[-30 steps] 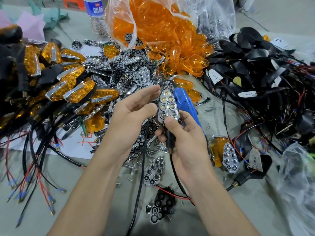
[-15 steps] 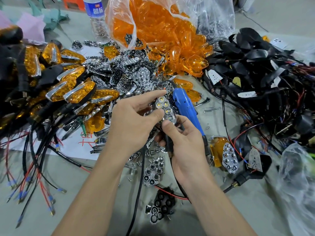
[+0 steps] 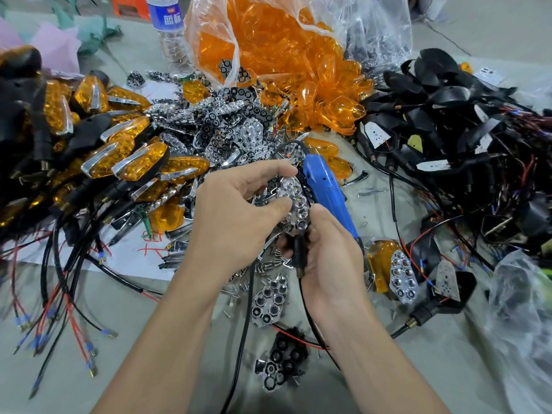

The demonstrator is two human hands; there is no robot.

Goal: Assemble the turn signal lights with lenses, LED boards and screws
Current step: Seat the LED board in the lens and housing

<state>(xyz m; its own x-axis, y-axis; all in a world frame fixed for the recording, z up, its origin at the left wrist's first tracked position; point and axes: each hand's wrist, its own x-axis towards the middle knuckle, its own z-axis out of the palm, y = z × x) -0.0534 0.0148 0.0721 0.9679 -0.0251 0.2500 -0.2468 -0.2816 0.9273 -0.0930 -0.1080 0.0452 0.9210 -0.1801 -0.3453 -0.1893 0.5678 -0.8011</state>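
Turn-signal reflector (image 3: 294, 204) pinched in left hand (image 3: 236, 216) fingers, right hand (image 3: 331, 264) clenched round black stem (image 3: 299, 258). Seating step, likely; next, blue screwdriver (image 3: 325, 189) just beyond right fingers.

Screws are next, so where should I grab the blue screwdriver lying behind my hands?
Wrap the thick middle of the blue screwdriver, coming from above and the right. It lies flat and slanted, and the right hand and the half-built light crowd its left side.

My left hand (image 3: 236, 216) and my right hand (image 3: 331, 264) are bare. Both my arms are bare too, from the wrists right down to the bottom edge.
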